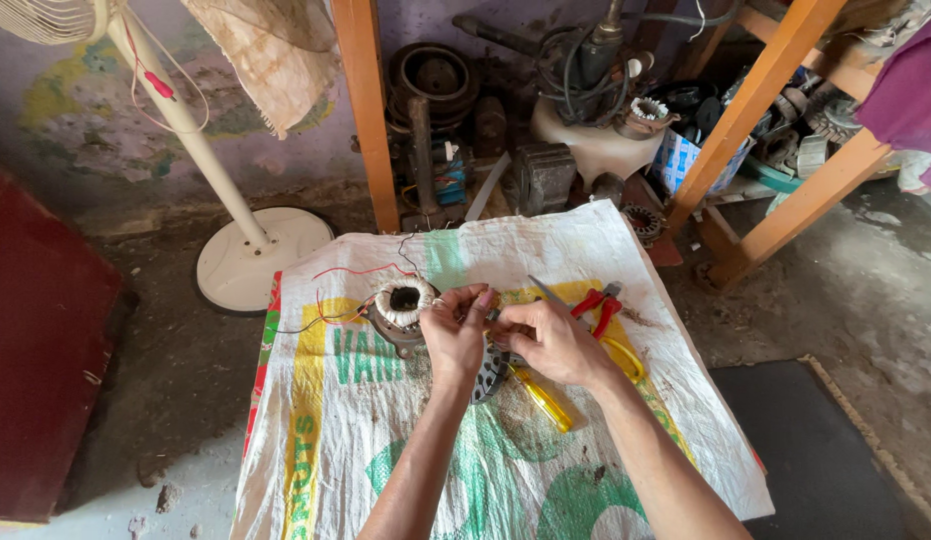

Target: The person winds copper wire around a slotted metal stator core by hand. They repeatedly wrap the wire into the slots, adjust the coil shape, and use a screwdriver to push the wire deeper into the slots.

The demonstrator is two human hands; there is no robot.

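Fingers of both hands, left hand (pixel 454 330) and right hand (pixel 548 340), pinch probably a thin wire beside the motor winding (pixel 403 305); best keep it taut, steady.

A small motor repair workshop: behind the sack-covered tabletop (pixel 546 250), old motors and coils (pixel 436 85) crowd a wooden rack (pixel 371 110); red pliers (pixel 598 305) lie on the tabletop; a pedestal fan (pixel 261 255) stands left of it.
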